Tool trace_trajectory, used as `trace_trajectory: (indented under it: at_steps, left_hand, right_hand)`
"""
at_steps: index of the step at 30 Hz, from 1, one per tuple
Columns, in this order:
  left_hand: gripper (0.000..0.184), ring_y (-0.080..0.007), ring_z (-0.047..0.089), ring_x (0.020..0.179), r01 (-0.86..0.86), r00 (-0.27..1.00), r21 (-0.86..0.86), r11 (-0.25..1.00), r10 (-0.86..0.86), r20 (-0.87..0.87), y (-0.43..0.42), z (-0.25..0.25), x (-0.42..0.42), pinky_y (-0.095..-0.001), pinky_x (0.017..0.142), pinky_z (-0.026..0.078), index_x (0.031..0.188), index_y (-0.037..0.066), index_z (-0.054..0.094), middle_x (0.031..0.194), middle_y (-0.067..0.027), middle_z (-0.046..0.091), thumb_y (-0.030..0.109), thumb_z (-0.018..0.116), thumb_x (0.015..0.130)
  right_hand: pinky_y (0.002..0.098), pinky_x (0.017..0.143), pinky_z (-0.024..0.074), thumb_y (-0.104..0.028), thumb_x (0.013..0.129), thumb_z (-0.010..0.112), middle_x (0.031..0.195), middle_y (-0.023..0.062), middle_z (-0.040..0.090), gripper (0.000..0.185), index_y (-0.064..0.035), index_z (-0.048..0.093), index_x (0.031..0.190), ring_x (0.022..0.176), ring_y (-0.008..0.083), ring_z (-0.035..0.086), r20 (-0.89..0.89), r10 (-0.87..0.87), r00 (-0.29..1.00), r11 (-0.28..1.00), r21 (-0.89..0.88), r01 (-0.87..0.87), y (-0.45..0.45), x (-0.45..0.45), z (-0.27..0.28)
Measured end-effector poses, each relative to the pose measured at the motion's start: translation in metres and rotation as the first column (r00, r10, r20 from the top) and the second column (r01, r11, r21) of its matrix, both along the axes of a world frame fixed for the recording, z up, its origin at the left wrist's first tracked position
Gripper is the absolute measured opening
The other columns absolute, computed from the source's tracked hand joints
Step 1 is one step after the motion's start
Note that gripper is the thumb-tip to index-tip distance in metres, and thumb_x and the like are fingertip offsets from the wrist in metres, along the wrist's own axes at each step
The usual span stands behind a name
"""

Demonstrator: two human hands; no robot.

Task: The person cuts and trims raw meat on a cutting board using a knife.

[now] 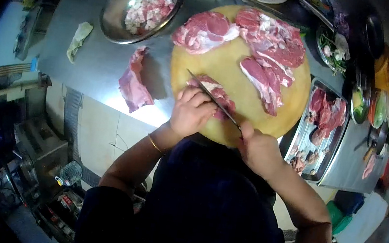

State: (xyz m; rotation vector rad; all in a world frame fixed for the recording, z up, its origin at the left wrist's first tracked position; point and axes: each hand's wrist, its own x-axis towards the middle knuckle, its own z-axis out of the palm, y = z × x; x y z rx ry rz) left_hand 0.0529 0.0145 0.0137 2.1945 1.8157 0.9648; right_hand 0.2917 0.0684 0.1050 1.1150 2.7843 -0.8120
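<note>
A small slab of red meat (220,94) lies near the front of the round cutting board (226,62). My left hand (190,112) presses on it from the near left with the fingers bent, hiding part of it. In my right hand (260,150) is the handle of a knife (214,99). Its narrow blade slants across the meat, beside my left fingertips; I cannot tell how deep it sits. Farther back on the board are a large cut of meat (205,31), a wide marbled cut (282,40) and a longer piece (263,81).
Left of the board, a strip of meat (135,82) and a pale scrap (79,40) rest on the metal counter (99,63). A steel bowl (109,13) holds diced meat. To the right stands a metal tray (307,135) with meat, below a bowl of greens (332,51).
</note>
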Motion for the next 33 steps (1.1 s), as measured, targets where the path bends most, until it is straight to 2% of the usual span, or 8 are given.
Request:
trace_trajectory:
  at_steps: [7, 13, 17, 20, 22, 25, 28, 33]
  left_hand:
    - [0.016, -0.0274, 0.056, 0.106, 0.021, 1.000, 0.010, 1.000, -0.021, -0.022, -0.001, 0.004, -0.002, -0.0433, 0.093, 0.042, 0.089, 0.015, 0.073, 0.101, -0.0015, 0.063, 0.017, 0.076, 0.073]
    - [0.020, -0.0259, 0.056, 0.109, 0.037, 0.999, 0.035, 0.999, -0.038, 0.025, -0.003, 0.002, -0.005, -0.0432, 0.097, 0.040, 0.095, 0.016, 0.072, 0.103, -0.0001, 0.063, 0.018, 0.077, 0.075]
    - [0.024, -0.0255, 0.055, 0.111, -0.056, 0.982, -0.018, 0.998, 0.059, 0.181, -0.006, 0.007, -0.002, -0.0436, 0.103, 0.037, 0.100, 0.015, 0.070, 0.106, -0.0011, 0.063, 0.019, 0.076, 0.078]
    - [0.023, -0.0245, 0.056, 0.111, 0.035, 0.999, -0.030, 0.999, -0.037, -0.038, -0.003, 0.025, -0.001, -0.0441, 0.106, 0.035, 0.102, 0.015, 0.070, 0.107, -0.0025, 0.063, 0.022, 0.074, 0.080]
    - [0.022, -0.0242, 0.057, 0.109, 0.265, 0.945, -0.142, 0.954, -0.286, -0.156, 0.009, 0.030, -0.005, -0.0439, 0.105, 0.036, 0.101, 0.017, 0.071, 0.106, -0.0032, 0.063, 0.025, 0.074, 0.081]
    - [0.025, -0.0237, 0.059, 0.105, 0.187, 0.906, -0.349, 0.918, -0.298, -0.300, 0.035, 0.026, 0.003, -0.0436, 0.100, 0.038, 0.104, 0.021, 0.071, 0.106, -0.0028, 0.063, 0.031, 0.074, 0.081]
    - [0.028, -0.0234, 0.061, 0.100, -0.023, 0.992, -0.331, 0.944, -0.019, -0.123, 0.055, 0.017, 0.014, -0.0428, 0.094, 0.041, 0.104, 0.022, 0.072, 0.101, -0.0022, 0.064, 0.035, 0.074, 0.080]
    - [0.031, -0.0278, 0.062, 0.097, -0.067, 0.967, -0.063, 0.996, 0.049, -0.249, 0.036, 0.016, 0.007, -0.0437, 0.089, 0.045, 0.108, 0.017, 0.073, 0.094, -0.0042, 0.065, 0.032, 0.075, 0.080]
  right_hand:
    - [0.0497, 0.060, 0.0534, -0.023, 0.092, 0.062, 0.080, 0.0205, 0.068, 0.037, -0.0023, 0.046, 0.118, 0.071, 0.0403, 0.068, -0.025, -0.002, 1.000, 1.000, -0.023, 0.001, 0.025, -0.069, -0.025]
    - [0.0522, 0.067, 0.0544, -0.021, 0.092, 0.064, 0.076, 0.0212, 0.067, 0.032, -0.0035, 0.046, 0.112, 0.076, 0.0432, 0.068, 0.109, -0.038, 0.993, 0.994, -0.098, 0.049, -0.014, 0.048, 0.021]
    - [0.0524, 0.067, 0.0510, -0.022, 0.096, 0.061, 0.080, 0.0289, 0.063, 0.027, -0.0039, 0.048, 0.111, 0.080, 0.0478, 0.064, -0.096, -0.396, 0.913, 0.907, -0.199, 0.372, -0.016, 0.070, -0.008]
    - [0.0389, 0.053, 0.0482, -0.019, 0.099, 0.059, 0.067, 0.0125, 0.055, 0.027, -0.0019, 0.047, 0.115, 0.057, 0.0248, 0.059, -0.247, -0.708, 0.661, 0.706, -0.279, 0.651, -0.032, 0.066, -0.021]
    - [0.0241, 0.044, 0.0398, -0.021, 0.102, 0.055, 0.069, -0.0012, 0.051, 0.026, -0.0038, 0.047, 0.119, 0.050, 0.0069, 0.047, -0.435, -0.827, 0.357, 0.562, -0.610, 0.559, -0.044, 0.059, -0.010]
    - [0.0278, 0.049, 0.0432, -0.021, 0.101, 0.057, 0.071, 0.0010, 0.053, 0.026, -0.0030, 0.048, 0.117, 0.053, 0.0108, 0.052, -0.426, -0.814, 0.394, 0.579, -0.560, 0.592, -0.050, 0.065, 0.013]
    - [0.0361, 0.054, 0.0466, -0.021, 0.099, 0.060, 0.070, 0.0078, 0.056, 0.027, -0.0033, 0.048, 0.116, 0.056, 0.0221, 0.056, -0.348, -0.742, 0.573, 0.668, -0.457, 0.587, -0.055, 0.074, 0.021]
    - [0.0514, 0.068, 0.0494, -0.021, 0.095, 0.064, 0.076, 0.0217, 0.064, 0.031, -0.0047, 0.047, 0.116, 0.076, 0.0456, 0.065, -0.166, -0.613, 0.773, 0.766, -0.368, 0.528, -0.068, 0.064, 0.024]
